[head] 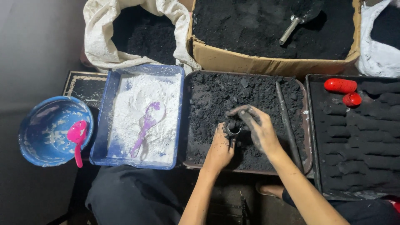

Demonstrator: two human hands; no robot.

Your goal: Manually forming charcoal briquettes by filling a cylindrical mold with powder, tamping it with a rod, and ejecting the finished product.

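Here left hand (219,149) grips metal tube (233,128); right hand (258,127) open, over it.

Metal tube (233,129): short, round, open mouth up, upright in black powder (216,100), gripped at side, rim smeared dark. Powder: coarse, clumpy (some lumps), fills brown tray (307,125), heaped around tube, dusting its rim.

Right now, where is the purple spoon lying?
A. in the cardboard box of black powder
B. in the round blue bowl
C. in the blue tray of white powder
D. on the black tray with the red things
C: the purple spoon lies on the white powder inside the rectangular blue tray; the round blue bowl holds a pink spoon instead.
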